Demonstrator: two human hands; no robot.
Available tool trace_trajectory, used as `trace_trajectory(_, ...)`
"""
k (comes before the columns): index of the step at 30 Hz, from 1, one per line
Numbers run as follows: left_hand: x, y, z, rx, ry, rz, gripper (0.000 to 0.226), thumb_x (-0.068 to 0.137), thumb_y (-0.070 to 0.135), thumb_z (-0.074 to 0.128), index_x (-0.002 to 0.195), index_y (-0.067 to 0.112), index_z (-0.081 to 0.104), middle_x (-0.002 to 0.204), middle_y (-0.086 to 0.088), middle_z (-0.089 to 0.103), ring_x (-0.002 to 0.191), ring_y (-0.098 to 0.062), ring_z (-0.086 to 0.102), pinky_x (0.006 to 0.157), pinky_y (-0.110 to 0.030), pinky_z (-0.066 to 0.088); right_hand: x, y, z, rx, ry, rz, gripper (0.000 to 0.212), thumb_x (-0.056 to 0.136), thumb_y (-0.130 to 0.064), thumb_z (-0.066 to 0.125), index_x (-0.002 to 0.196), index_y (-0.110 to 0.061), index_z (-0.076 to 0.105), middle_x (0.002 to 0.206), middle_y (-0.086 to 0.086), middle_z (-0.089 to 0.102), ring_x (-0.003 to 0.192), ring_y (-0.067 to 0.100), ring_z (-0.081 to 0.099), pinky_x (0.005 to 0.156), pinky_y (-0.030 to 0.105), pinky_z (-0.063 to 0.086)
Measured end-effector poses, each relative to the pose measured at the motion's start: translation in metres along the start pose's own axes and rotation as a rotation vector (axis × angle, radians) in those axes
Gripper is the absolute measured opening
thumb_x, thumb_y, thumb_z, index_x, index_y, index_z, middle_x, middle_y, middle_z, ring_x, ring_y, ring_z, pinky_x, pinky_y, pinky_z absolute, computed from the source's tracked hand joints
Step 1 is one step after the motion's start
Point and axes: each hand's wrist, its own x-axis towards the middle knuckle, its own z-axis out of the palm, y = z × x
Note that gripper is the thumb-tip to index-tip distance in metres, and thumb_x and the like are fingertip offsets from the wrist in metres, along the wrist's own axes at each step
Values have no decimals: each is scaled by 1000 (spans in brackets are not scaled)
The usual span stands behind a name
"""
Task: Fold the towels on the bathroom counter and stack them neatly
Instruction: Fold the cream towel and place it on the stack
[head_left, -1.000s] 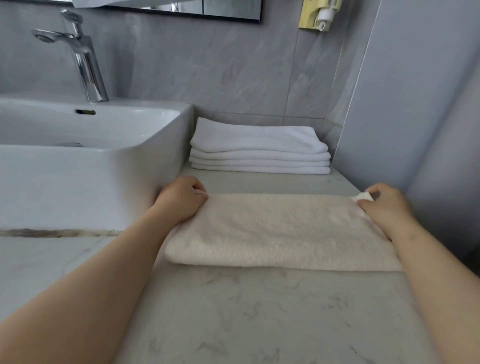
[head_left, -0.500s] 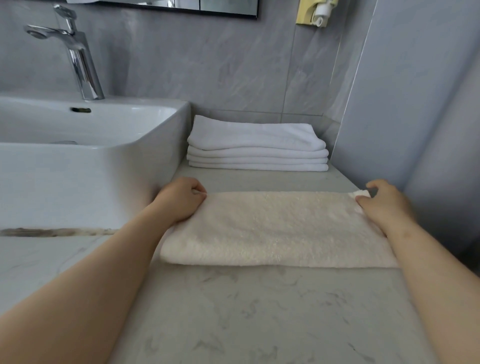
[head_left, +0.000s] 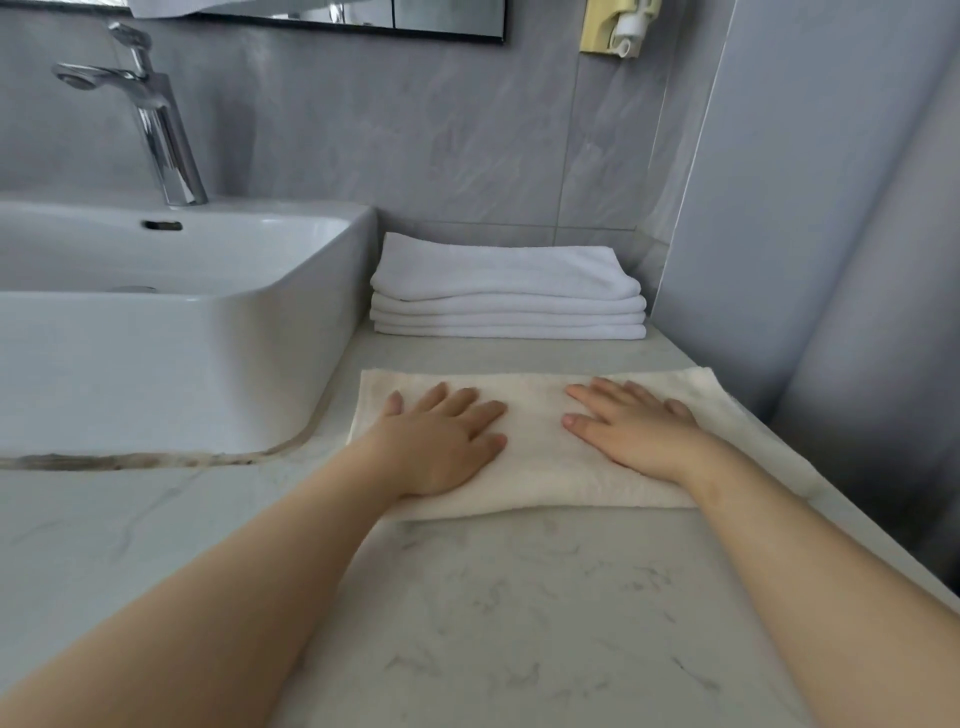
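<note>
Towel (head_left: 535, 457), cream and folded into a long band, lies flat across the counter (head_left: 493, 613), its right end reaching the counter's right edge by the wall. Both palms are down on it. Left hand (head_left: 441, 441) presses the left half, fingers straight and a little spread, gripping nothing. Right hand (head_left: 631, 428) presses the right half the same way, fingers flat and pointing inward, thumb lying along the cloth. A bare strip of cloth shows between the two hands. At the counter's back edge, against the tiled wall, sits a stack (head_left: 509, 291) of white folded towels, edges lined up. Sink (head_left: 208, 332) stands at the left, just beside the cream towel's left end, with the tap (head_left: 156, 119) behind it.
</note>
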Motion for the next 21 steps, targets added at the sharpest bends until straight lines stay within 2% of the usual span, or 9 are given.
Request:
trace_trajectory(2, 6, -5, -3, 0, 7, -12, 51, 98, 51, 13, 147, 42, 4, 158, 11, -3, 145, -15, -5, 115, -49, -5, 3, -5, 3, -13, 56, 3, 54, 94, -60, 21, 146, -44, 17, 158, -15, 6, 145, 14, 3, 113, 45, 5)
trace_trajectory(5, 5, -10, -6, 8, 48, 26, 48, 100, 46, 15, 147, 40, 11, 158, 11, 4, 145, -12, -1, 115, -45, -3, -1, -10, 4, -21, 221, -20, 51, 95, -55, 25, 142, -36, 34, 154, -10, 24, 144, 14, 12, 112, 45, 7)
trace_trajectory(8, -8, -11, -4, 24, 269, 78, 45, 100, 41, 19, 144, 39, 27, 155, 13, 17, 144, -9, 4, 115, -43, 0, -14, -24, 8, 20, 337, -127, 47, 96, -51, 27, 137, -34, 41, 151, -10, 31, 144, 13, 14, 112, 41, 7)
trace_trajectory(10, -19, -4, 0, -45, 276, 93, 45, 100, 40, 20, 143, 37, 28, 153, 16, 20, 144, -7, 6, 115, -39, 3, -23, -39, 16, 34, 258, -190, 48, 96, -50, 28, 141, -35, 36, 153, -10, 27, 143, 13, 14, 111, 39, 9)
trace_trajectory(12, -24, 3, 7, -1, 155, 56, 48, 100, 43, 16, 147, 35, 17, 156, 15, 13, 144, -7, 4, 115, -39, 3, -28, -46, 25, -18, 176, -183, 50, 97, -50, 25, 145, -35, 27, 156, -11, 19, 144, 12, 12, 112, 38, 10)
trace_trajectory(15, -23, 4, 10, 72, 102, 7, 52, 99, 48, 11, 148, 36, 4, 157, 13, 1, 144, -9, -1, 116, -39, 2, -32, -41, 28, -52, 166, -120, 52, 97, -50, 21, 147, -37, 18, 158, -11, 9, 145, 11, 6, 114, 38, 6)
trace_trajectory(21, -28, -5, 16, 84, 123, -36, 54, 96, 52, 7, 148, 38, 2, 158, 12, 0, 145, -10, -2, 116, -38, 2, -45, -18, 31, -45, 178, 38, 59, 95, -56, 15, 149, -34, 14, 159, -10, 5, 146, 13, 2, 114, 37, 3)
